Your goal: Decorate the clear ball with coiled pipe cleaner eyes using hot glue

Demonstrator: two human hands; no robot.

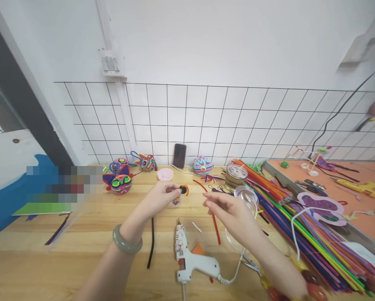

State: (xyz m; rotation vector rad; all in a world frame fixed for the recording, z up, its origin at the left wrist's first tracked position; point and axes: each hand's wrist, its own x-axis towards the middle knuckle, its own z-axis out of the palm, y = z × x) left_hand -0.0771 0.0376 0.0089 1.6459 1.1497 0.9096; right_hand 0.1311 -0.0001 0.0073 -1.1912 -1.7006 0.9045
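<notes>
Between the thumb and fingers of my left hand (162,200), which wears a jade-like bangle, is a small black and orange piece (184,190); its kind is unclear. A small dish (175,204) shows partly beneath it. My right hand (228,209) hovers to the right, fingers stretched toward the piece, thumb near the fingertips, nothing visible in them. Below both hands lies a white glue gun (196,261), nozzle pointing away from me. Near my right hand are a red pipe cleaner (216,229) and a clear round tub (246,196).
Colourful pipe cleaners (312,238) lie in bundles at right, near scissors (251,264). Along the back stand striped craft figures (121,183), a pink bowl (165,174), a phone (179,156) and a lidded jar (235,175). A black strip (151,242) lies left. The glue gun's cable (234,276) runs rightward.
</notes>
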